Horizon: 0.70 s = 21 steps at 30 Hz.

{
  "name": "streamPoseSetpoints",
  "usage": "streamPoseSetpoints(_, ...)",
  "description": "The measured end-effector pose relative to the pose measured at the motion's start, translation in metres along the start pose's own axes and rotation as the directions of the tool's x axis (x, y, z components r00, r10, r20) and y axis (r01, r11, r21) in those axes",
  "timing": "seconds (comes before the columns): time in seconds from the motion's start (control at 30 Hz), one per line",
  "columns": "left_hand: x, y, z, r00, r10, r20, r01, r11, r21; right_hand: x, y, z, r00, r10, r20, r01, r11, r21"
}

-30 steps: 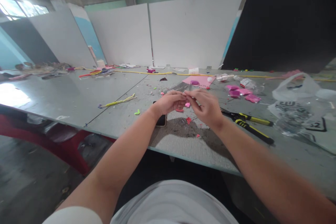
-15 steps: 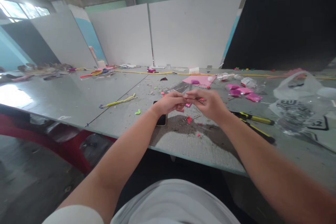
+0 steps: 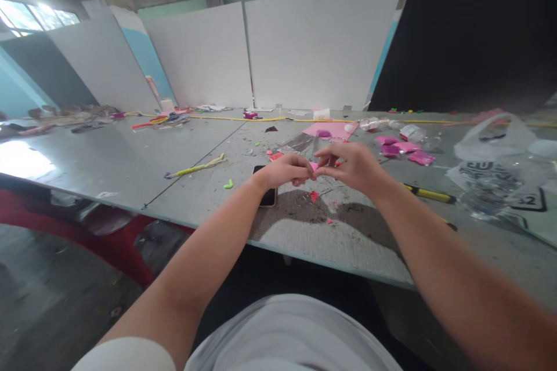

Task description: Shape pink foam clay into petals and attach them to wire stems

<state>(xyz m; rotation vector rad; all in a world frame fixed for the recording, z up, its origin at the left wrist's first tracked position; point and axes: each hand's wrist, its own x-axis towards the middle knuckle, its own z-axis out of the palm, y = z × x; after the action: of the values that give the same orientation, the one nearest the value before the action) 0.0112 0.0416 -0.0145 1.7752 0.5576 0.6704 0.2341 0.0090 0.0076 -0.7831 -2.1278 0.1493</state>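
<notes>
My left hand (image 3: pixel 290 169) is closed above the table, its thumb and fingers pressed together; what they pinch is too small to make out. Facing it, my right hand (image 3: pixel 353 167) has its index finger lifted away from the thumb, and the thumb tip meets the left fingertips. A small pink piece (image 3: pixel 314 166) shows in the gap between the hands; whether it is held or lies behind them I cannot tell. Beneath the hands lies a red crumpled bit (image 3: pixel 313 196). A dark phone (image 3: pixel 267 197) is partly hidden under my left wrist.
Yellow-and-black-handled pliers (image 3: pixel 430 193) lie partly behind my right forearm. Pink packets (image 3: pixel 407 148), clear bottles (image 3: pixel 411 133) and a white plastic bag (image 3: pixel 491 153) are on the right. A pink sheet (image 3: pixel 333 128) lies behind the hands, a yellow-green twisted strand (image 3: pixel 198 168) to the left.
My right index finger has lifted off the thumb, opening a gap where pink now shows. The right forearm has shifted and covers more of the pliers. My left hand stays nearly still.
</notes>
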Motion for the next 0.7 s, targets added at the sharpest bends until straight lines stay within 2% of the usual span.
streamPoseSetpoints(0.1,-0.001,0.004,0.002,0.999,0.032,-0.025,-0.028,0.989,0.144,0.000,0.002,0.000,1.000,0.012,0.006,-0.011,1.000,-0.028)
streamPoseSetpoints(0.23,-0.003,0.006,0.002,0.987,0.143,-0.074,-0.109,0.933,0.342,0.000,-0.001,0.001,0.995,0.098,-0.011,-0.098,0.995,0.013)
streamPoseSetpoints(0.33,-0.004,0.007,0.003,0.974,0.207,-0.090,-0.155,0.901,0.405,0.001,-0.003,0.001,0.984,0.175,-0.038,-0.173,0.984,0.046)
streamPoseSetpoints(0.43,-0.005,0.009,0.004,0.957,0.262,-0.123,-0.194,0.895,0.401,0.002,-0.003,0.002,0.950,0.312,-0.027,-0.306,0.944,0.124)
streamPoseSetpoints(0.53,-0.004,0.012,0.008,0.919,0.342,-0.198,-0.253,0.893,0.372,0.003,-0.002,0.005,0.893,0.447,0.049,-0.440,0.845,0.304)
streamPoseSetpoints(0.6,-0.004,0.013,0.012,0.898,0.372,-0.234,-0.286,0.899,0.331,0.004,-0.004,0.008,0.878,0.470,0.091,-0.457,0.765,0.453)
streamPoseSetpoints(0.7,-0.005,0.016,0.017,0.893,0.374,-0.251,-0.320,0.919,0.233,0.005,-0.009,0.015,0.892,0.443,0.093,-0.394,0.660,0.640)
